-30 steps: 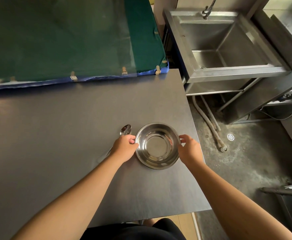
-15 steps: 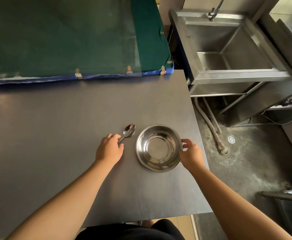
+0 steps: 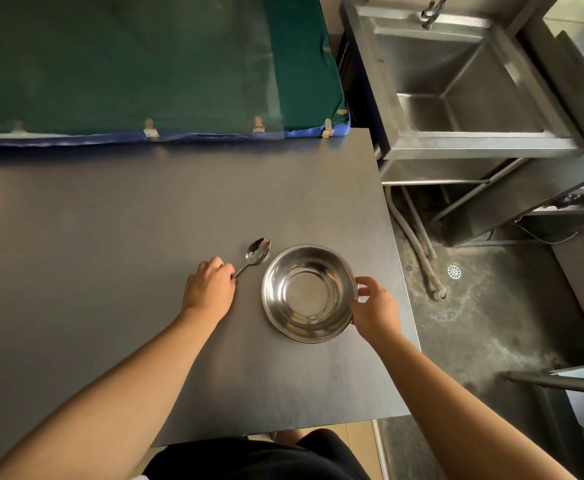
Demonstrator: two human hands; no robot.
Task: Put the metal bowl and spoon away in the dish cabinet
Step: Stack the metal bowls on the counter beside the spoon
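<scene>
A shiny metal bowl (image 3: 309, 292) sits upright on the dark grey table (image 3: 110, 237), near its right edge. My right hand (image 3: 373, 311) grips the bowl's right rim, thumb over the lip. Just left of the bowl lies a metal spoon (image 3: 255, 253), scoop pointing away from me. My left hand (image 3: 210, 289) is closed over the spoon's handle end, which my fingers hide. Bowl and spoon both rest on the table. No dish cabinet is in view.
A green cover with a blue edge (image 3: 145, 71) lies across the back of the table. A steel sink (image 3: 456, 84) stands to the right, with hoses (image 3: 418, 244) and a floor drain (image 3: 454, 271) below it. A metal frame (image 3: 560, 382) juts in at lower right.
My left hand left the bowl's left rim, slid left and closed on the spoon's handle. My right hand stayed on the bowl's right rim. The bowl has hardly moved.
</scene>
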